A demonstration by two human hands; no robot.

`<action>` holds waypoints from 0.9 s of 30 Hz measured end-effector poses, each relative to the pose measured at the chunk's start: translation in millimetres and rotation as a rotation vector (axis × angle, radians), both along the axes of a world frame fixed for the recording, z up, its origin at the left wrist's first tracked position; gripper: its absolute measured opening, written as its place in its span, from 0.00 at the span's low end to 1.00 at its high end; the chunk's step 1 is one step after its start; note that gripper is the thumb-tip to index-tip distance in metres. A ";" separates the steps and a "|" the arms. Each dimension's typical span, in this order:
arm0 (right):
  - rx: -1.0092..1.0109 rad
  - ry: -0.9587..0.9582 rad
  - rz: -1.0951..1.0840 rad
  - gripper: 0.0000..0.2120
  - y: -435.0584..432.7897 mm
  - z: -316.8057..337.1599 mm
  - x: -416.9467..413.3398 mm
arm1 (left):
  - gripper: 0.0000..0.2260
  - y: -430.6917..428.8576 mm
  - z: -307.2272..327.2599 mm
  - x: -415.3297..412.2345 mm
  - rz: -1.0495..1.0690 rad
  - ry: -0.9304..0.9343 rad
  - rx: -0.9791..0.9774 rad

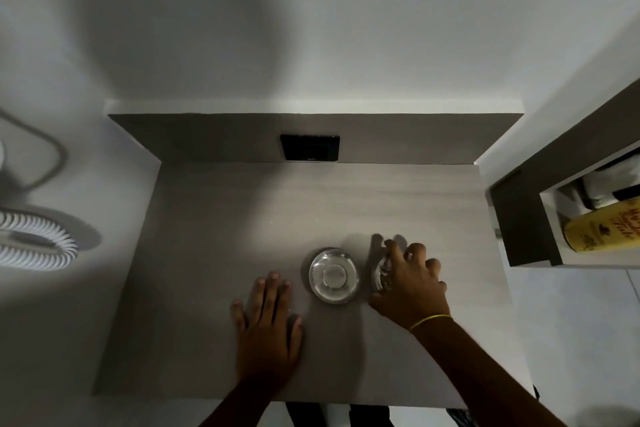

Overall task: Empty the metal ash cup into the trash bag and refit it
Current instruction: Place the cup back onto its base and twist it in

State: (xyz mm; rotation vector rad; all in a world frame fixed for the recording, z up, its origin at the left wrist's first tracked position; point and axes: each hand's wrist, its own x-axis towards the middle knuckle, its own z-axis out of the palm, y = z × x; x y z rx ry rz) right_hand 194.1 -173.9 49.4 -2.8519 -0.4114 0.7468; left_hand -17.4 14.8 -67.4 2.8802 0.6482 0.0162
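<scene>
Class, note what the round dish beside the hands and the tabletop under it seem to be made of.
Round dish: apparently polished metal; its rim and bowl throw bright mirror-like glints.
Tabletop: probably matte wood-look laminate; faint pale grain streaks, no shine. Real wood cannot be ruled out.

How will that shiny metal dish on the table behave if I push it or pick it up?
The dish looks like thin polished metal, so it is probably stiff and light. Its glossy surface may feel slippery. It sits low, wide and flat on the table, so a push would likely slide it rather than tip it. The left hand lies flat beside it, not touching.
</scene>
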 end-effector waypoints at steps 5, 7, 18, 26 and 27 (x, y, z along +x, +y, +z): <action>0.100 -0.021 0.147 0.46 45.1 13.1 -20.8 | 0.31 -0.9 5.4 0.4 0.003 0.029 0.009; 0.081 0.013 0.207 0.46 62.4 11.6 -27.4 | 0.31 -0.7 7.0 -0.3 0.000 0.040 0.006; 0.031 -0.056 0.361 0.51 88.7 -20.5 -30.0 | 0.32 -0.2 9.8 2.3 0.011 0.063 -0.037; 0.033 -0.019 0.414 0.51 89.8 -26.1 -30.6 | 0.32 -0.6 9.6 1.0 0.007 0.065 -0.024; 0.031 -0.018 0.417 0.51 89.0 -26.9 -32.0 | 0.32 -2.5 10.0 0.0 0.007 0.067 -0.020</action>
